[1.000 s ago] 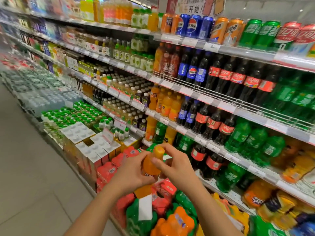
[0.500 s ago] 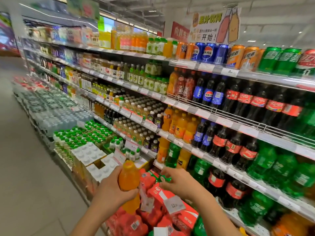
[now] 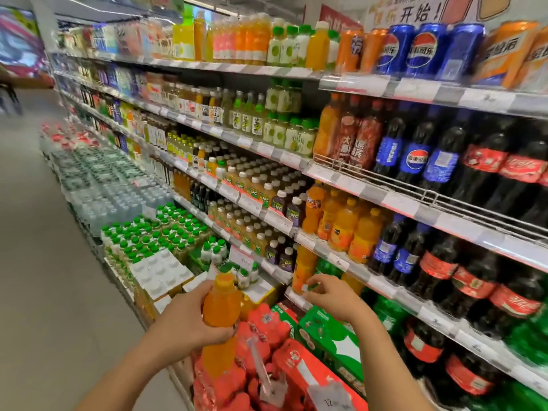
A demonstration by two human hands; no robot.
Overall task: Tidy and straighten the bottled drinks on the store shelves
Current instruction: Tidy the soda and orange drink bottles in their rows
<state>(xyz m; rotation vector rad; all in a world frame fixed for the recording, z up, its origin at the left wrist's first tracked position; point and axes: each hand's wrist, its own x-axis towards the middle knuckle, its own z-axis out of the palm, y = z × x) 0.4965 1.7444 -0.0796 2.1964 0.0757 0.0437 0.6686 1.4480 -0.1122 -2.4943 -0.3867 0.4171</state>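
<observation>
My left hand [image 3: 189, 318] grips an orange drink bottle [image 3: 221, 304] with an orange cap, upright, in front of the lower shelves. My right hand [image 3: 332, 296] reaches toward the third shelf down, fingertips pinched on a small green cap or bottle top [image 3: 308, 287] next to an orange bottle [image 3: 302, 268] standing on that shelf. Above, a row of orange soda bottles [image 3: 347, 229] stands beside blue-labelled cola bottles [image 3: 394, 247].
Long store shelves [image 3: 355, 191] run back to the left, packed with juice, cola and green soda bottles. Red and green drink packs [image 3: 296, 360] are stacked on the floor display below my hands. Green-capped bottles and water packs [image 3: 154, 232] line the aisle edge.
My view has lifted and moved closer to the shelves. My right hand has let go of the orange bottle and reached toward the shelf; my left hand keeps the bottle.
</observation>
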